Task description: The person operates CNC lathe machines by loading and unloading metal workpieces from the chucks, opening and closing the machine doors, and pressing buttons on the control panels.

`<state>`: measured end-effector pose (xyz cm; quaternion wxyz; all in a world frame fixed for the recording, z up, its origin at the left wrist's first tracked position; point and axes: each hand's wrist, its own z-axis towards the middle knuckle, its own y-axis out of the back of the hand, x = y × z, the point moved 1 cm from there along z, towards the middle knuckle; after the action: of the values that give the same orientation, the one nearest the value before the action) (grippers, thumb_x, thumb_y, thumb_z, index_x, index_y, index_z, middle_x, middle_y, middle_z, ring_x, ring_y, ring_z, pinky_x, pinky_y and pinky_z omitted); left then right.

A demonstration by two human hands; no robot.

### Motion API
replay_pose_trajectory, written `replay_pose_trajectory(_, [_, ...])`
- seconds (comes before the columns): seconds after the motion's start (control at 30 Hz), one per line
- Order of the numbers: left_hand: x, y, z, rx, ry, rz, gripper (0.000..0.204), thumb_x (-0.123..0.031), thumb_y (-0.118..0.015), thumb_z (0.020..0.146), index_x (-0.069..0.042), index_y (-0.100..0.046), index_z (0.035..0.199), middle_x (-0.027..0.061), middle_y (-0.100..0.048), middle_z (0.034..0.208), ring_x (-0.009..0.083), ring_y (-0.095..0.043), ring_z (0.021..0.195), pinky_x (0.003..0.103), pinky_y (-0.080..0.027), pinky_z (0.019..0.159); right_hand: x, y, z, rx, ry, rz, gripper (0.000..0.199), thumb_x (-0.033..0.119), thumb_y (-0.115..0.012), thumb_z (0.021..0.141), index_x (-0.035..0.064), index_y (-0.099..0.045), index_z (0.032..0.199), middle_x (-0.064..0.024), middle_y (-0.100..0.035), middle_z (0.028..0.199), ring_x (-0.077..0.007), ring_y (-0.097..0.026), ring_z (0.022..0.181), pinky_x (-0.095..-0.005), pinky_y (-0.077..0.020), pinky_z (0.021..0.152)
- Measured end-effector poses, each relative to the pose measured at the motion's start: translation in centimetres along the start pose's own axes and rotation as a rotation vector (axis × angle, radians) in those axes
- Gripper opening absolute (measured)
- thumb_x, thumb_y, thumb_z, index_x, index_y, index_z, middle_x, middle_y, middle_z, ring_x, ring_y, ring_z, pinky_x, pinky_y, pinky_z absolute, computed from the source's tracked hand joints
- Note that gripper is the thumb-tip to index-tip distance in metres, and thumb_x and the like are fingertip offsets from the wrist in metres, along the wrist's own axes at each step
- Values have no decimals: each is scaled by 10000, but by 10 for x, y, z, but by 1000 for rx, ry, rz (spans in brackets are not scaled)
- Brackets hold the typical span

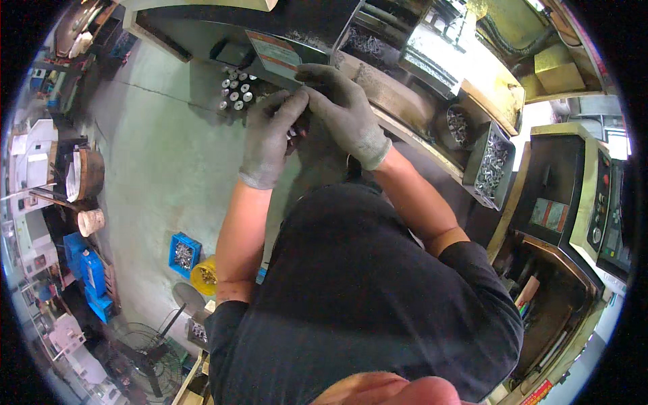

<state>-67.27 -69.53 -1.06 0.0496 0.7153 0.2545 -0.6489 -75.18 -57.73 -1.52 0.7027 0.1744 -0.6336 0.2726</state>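
Observation:
Both my hands wear grey work gloves and meet in front of the machine's dark sliding door. My left hand [268, 138] is closed, its thumb pressed against the curled fingers. A small dark, reddish object [295, 137] shows below its thumb, too blurred to name. My right hand [345, 115] has its fingers bent over toward the left, and its thumb touches the left hand near the left thumb tip. Whatever lies between the fingertips is hidden. Behind the hands, a label plate [271, 52] with an orange band is fixed on the machine.
Small metal parts fill a grey tray [491, 165] and a round pot [457, 127] on the machine ledge at right. Several round silver-topped pieces [237, 88] stand beyond my left hand. A blue crate [184, 255], a yellow bucket [204, 275] and a fan [145, 361] stand lower left.

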Motion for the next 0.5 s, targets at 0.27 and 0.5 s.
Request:
replay_pose_trajectory(0.27, [12,17,25,-248,-60,-156,148,-214,-673,857,-69,-651,846,-8,-587,750,80,-540,663,229,-411,582,9,-17,3,24,-144,-102,427,200,-526,968,-36,-481,1321,-119,-669,1099,-156,-619,982,-282,-478,890])
replay_pose_trajectory(0.5, [23,75,54,-416,-33,-199,140,-227,-640,883,-90,-626,856,-4,-571,714,97,-515,595,250,-420,544,16,-8,-24,471,117,-146,449,146,-465,996,-21,-407,1409,-114,-442,1445,-209,-408,1326,-294,-304,1094])
